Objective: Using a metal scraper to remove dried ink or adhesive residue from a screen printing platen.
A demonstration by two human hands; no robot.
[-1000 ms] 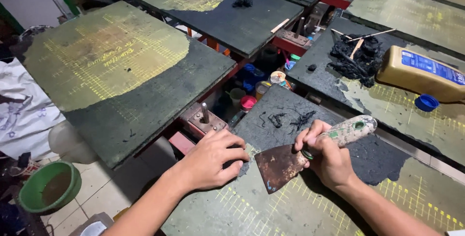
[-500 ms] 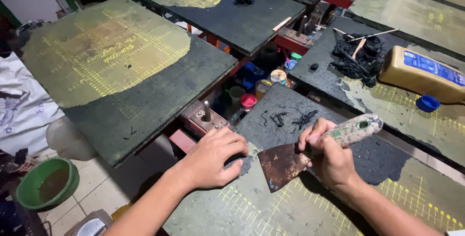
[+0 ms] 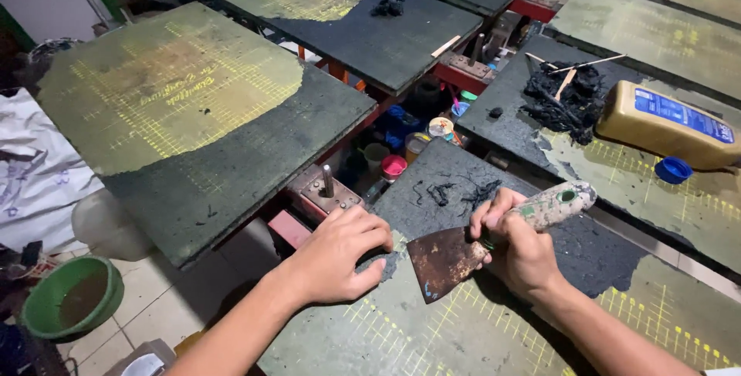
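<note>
Dark, grid-marked printing boards (image 3: 231, 160) are filling the workshop; the right hand (image 3: 519, 248) is gripping a rusty flat scraper (image 3: 448, 262) against the nearest board while the left hand (image 3: 340, 256), fingers curled, is pressing down beside it.

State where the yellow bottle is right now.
In the head view, the yellow bottle lies on its side at the far right on a board, beside its loose blue cap and right of a pile of black scrapings.
</note>
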